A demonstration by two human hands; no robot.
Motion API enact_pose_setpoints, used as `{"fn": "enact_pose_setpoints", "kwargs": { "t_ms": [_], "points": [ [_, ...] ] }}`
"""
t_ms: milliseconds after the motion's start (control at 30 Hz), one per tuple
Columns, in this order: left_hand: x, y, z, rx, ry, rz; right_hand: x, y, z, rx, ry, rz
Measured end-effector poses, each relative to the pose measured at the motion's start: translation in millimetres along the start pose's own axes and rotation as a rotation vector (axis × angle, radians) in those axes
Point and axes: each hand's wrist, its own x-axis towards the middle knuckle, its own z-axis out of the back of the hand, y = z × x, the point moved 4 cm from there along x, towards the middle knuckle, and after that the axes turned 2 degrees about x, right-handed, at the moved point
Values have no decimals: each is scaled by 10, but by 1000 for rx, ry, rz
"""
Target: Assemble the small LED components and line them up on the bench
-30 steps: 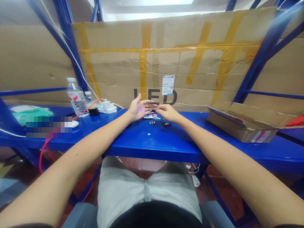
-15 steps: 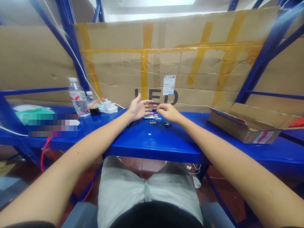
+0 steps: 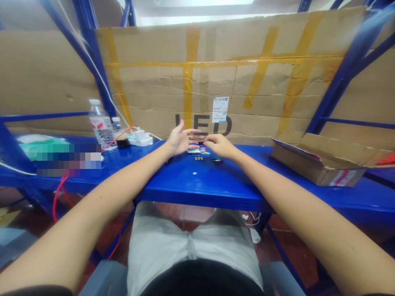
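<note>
My left hand (image 3: 179, 140) hovers above the far part of the blue table (image 3: 200, 185), thumb up, fingers stretched toward the right. Facing it, my right hand (image 3: 220, 146) is bent, its fingers drawn together beside a small dark item (image 3: 201, 142). That item seems to be at the right fingertips, but its kind is too small to make out. Below the hands lie several thin, shiny, pen-like sticks (image 3: 197, 151). Nearer me is a row of small brass-coloured pieces (image 3: 199, 158). Green and purple loops (image 3: 217, 161) rest under my right wrist.
At the left stand a water bottle (image 3: 101, 125), a smaller bottle with dark liquid (image 3: 122, 142) and a white power strip (image 3: 142, 140) with cables. An open cardboard box (image 3: 321, 168) sits on the right. A large taped carton (image 3: 148, 90) walls off the back.
Both hands keep almost the same place and pose. The view has shifted very slightly.
</note>
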Motion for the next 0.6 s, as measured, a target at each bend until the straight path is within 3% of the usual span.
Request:
{"fn": "enact_pose_setpoints", "kwargs": {
  "t_ms": [600],
  "points": [
    [15, 29, -12, -160, 10, 38, 7, -15, 10, 1, -39, -16]
  ]
}}
